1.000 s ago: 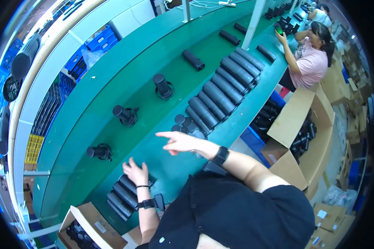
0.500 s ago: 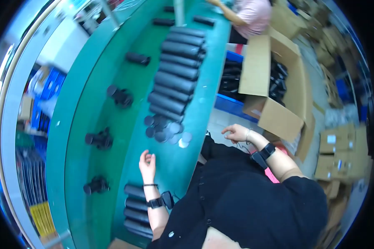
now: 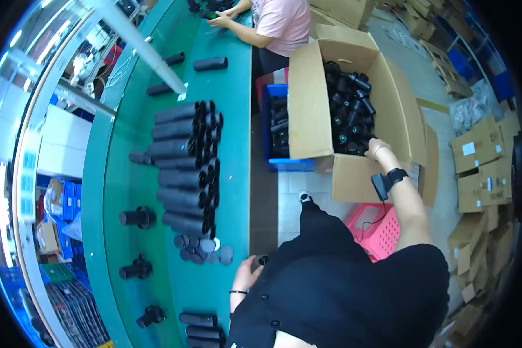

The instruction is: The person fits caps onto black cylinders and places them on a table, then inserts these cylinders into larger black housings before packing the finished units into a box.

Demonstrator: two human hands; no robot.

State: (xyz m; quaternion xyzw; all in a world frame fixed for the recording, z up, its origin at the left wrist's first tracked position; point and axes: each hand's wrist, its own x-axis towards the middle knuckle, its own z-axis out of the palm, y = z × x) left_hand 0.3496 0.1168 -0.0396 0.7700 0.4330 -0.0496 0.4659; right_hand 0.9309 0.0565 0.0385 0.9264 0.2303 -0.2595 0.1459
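My right hand (image 3: 377,149) reaches over the near edge of an open cardboard box (image 3: 310,110). Its fingers are curled on a black cylindrical part (image 3: 362,133) at the near end of a heap of black parts (image 3: 347,104). Low at the table's edge, my left hand (image 3: 248,275) is closed around a dark piece with a round end (image 3: 263,260); my shirt partly hides it. Just beyond that hand lie loose grey and black discs (image 3: 203,249). Rows of black tubes (image 3: 177,178) are stacked behind the discs.
Black parts with round flanges (image 3: 136,269) stand along the left of the green table (image 3: 235,168). More tubes (image 3: 200,332) lie close to me. A blue crate (image 3: 292,165) and a pink basket (image 3: 381,232) flank the box. Another person (image 3: 281,29) works at the far end.
My view has swung rightward. My right hand has gone from beside my body into the cardboard box. My left hand has left the tabletop for the table's edge and now holds a dark piece.
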